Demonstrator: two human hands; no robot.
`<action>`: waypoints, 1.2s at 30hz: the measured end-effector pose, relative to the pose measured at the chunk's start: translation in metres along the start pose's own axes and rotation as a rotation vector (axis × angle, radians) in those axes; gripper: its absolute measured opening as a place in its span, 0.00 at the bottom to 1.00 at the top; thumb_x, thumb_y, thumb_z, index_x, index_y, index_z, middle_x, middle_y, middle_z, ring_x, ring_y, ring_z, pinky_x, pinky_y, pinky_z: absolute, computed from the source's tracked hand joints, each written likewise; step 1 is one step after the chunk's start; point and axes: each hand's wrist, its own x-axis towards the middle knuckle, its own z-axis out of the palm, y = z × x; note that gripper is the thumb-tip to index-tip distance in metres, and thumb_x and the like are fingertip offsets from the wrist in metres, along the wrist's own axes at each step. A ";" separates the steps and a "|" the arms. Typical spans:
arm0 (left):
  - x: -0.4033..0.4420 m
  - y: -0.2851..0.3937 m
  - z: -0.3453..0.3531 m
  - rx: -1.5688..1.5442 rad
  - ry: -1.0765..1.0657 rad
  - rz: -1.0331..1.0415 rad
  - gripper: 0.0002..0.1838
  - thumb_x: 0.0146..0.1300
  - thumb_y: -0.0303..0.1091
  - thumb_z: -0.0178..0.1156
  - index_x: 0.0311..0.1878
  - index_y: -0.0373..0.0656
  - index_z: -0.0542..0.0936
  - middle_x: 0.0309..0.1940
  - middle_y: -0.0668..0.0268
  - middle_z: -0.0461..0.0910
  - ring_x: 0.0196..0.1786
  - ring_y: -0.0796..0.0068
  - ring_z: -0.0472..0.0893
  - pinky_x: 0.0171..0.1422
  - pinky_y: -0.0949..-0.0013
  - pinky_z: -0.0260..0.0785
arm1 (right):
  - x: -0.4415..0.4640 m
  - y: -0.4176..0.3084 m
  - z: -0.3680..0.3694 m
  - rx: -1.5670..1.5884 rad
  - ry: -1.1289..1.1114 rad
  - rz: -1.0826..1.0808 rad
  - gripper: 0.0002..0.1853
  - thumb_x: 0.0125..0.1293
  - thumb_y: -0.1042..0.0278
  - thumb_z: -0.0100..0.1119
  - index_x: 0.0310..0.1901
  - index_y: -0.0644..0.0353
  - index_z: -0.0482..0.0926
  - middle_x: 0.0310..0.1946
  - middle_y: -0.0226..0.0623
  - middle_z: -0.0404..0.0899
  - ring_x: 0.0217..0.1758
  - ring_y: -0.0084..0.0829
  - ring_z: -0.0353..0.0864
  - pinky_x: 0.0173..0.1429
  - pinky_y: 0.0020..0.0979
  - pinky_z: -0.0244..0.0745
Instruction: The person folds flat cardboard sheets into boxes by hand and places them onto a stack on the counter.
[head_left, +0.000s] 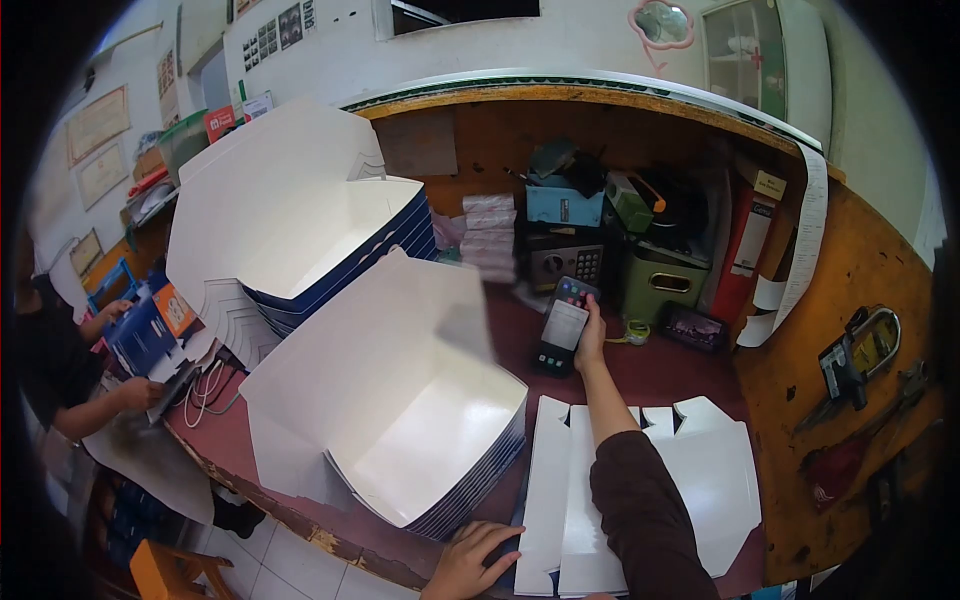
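My right hand (591, 345) is closed around a smartphone (562, 332) whose lit screen faces up, held over the back part of the dark red desktop. At the front edge, my left hand (470, 562) lies with its fingers stretched out, the tips at the left edge of a flat, creased white cardboard box blank (543, 500). My right forearm crosses above this blank. Left of it stands a stack of nested, folded boxes (430, 430), white inside and blue outside. Behind that rises a second nested stack (300, 215) with its lids up.
At the back are a small safe (568, 262), a green metal box (655, 285), paper rolls (489, 235), a tape measure (636, 332) and another phone (694, 327). A padlock (880, 340) hangs on the right panel. At left, another person's hands (137, 394) handle a blue box (150, 330).
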 end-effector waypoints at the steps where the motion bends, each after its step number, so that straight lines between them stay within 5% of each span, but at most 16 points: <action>1: 0.000 0.000 0.000 0.012 -0.006 -0.007 0.17 0.52 0.33 0.61 0.48 0.47 0.76 0.42 0.64 0.77 0.45 0.64 0.73 0.50 0.65 0.65 | 0.000 0.001 0.000 0.009 0.006 -0.036 0.20 0.60 0.48 0.52 0.39 0.59 0.75 0.34 0.30 0.76 0.36 0.24 0.76 0.44 0.25 0.69; 10: 0.000 0.000 -0.001 -0.001 -0.007 0.012 0.17 0.52 0.33 0.60 0.48 0.46 0.76 0.42 0.64 0.76 0.45 0.63 0.73 0.51 0.65 0.65 | 0.001 0.003 0.000 0.108 0.021 -0.060 0.11 0.59 0.60 0.53 0.36 0.59 0.75 0.33 0.28 0.73 0.37 0.23 0.75 0.44 0.25 0.69; 13: 0.000 -0.001 0.000 -0.012 0.004 0.011 0.17 0.52 0.33 0.60 0.48 0.46 0.76 0.41 0.63 0.77 0.45 0.63 0.73 0.51 0.65 0.65 | 0.006 0.010 -0.009 -0.138 -0.073 -0.143 0.10 0.55 0.68 0.52 0.38 0.60 0.73 0.35 0.31 0.74 0.39 0.25 0.75 0.45 0.25 0.69; 16: 0.001 0.001 -0.001 -0.003 0.002 0.013 0.17 0.52 0.34 0.60 0.47 0.46 0.76 0.41 0.63 0.77 0.45 0.63 0.73 0.50 0.65 0.65 | 0.005 0.013 -0.009 -0.236 -0.148 -0.129 0.18 0.49 0.76 0.54 0.45 0.59 0.68 0.38 0.34 0.73 0.43 0.29 0.74 0.48 0.28 0.69; 19: 0.001 -0.002 0.000 0.000 0.008 0.024 0.17 0.53 0.34 0.60 0.48 0.46 0.76 0.41 0.63 0.77 0.45 0.63 0.73 0.50 0.65 0.65 | 0.004 0.015 -0.009 -0.304 -0.304 -0.014 0.38 0.39 0.85 0.60 0.55 0.58 0.56 0.45 0.38 0.69 0.50 0.34 0.72 0.54 0.33 0.67; 22: 0.000 -0.004 0.001 -0.005 0.011 0.026 0.17 0.53 0.35 0.60 0.48 0.46 0.76 0.41 0.64 0.77 0.45 0.64 0.73 0.50 0.65 0.65 | 0.003 0.020 -0.006 -0.462 -0.347 -0.096 0.45 0.35 0.86 0.64 0.58 0.57 0.52 0.48 0.38 0.66 0.54 0.34 0.69 0.56 0.33 0.67; 23: 0.000 -0.003 0.000 -0.005 0.011 0.025 0.17 0.53 0.35 0.60 0.48 0.46 0.76 0.41 0.64 0.77 0.45 0.64 0.73 0.50 0.65 0.65 | 0.004 0.019 -0.006 -0.556 -0.357 -0.098 0.57 0.32 0.86 0.67 0.64 0.56 0.41 0.54 0.41 0.63 0.57 0.36 0.66 0.58 0.33 0.65; 29: 0.000 -0.002 0.000 0.007 0.004 0.014 0.17 0.53 0.35 0.60 0.48 0.46 0.76 0.41 0.64 0.77 0.44 0.64 0.73 0.49 0.66 0.65 | -0.013 0.007 0.005 -0.666 -0.374 -0.106 0.65 0.36 0.88 0.63 0.66 0.49 0.21 0.60 0.45 0.58 0.59 0.35 0.64 0.60 0.31 0.63; 33: 0.000 -0.004 0.001 -0.004 0.019 0.031 0.17 0.53 0.36 0.60 0.48 0.47 0.76 0.41 0.64 0.76 0.44 0.64 0.73 0.49 0.66 0.65 | -0.011 0.011 0.003 -0.735 -0.365 -0.125 0.66 0.37 0.88 0.62 0.65 0.48 0.19 0.60 0.44 0.58 0.58 0.35 0.65 0.59 0.31 0.64; 35: 0.000 -0.003 0.001 0.008 0.018 0.030 0.17 0.53 0.36 0.60 0.48 0.47 0.76 0.41 0.64 0.76 0.44 0.64 0.73 0.50 0.66 0.65 | 0.001 0.025 -0.006 -0.616 -0.258 -0.157 0.54 0.41 0.77 0.68 0.67 0.57 0.40 0.56 0.44 0.63 0.56 0.33 0.67 0.56 0.30 0.66; 36: 0.000 -0.003 0.001 0.007 0.012 0.024 0.17 0.53 0.36 0.60 0.48 0.47 0.76 0.40 0.64 0.76 0.44 0.64 0.73 0.49 0.66 0.65 | 0.003 0.023 -0.006 -0.615 -0.258 -0.157 0.54 0.41 0.77 0.68 0.67 0.57 0.40 0.56 0.44 0.63 0.56 0.33 0.67 0.56 0.30 0.66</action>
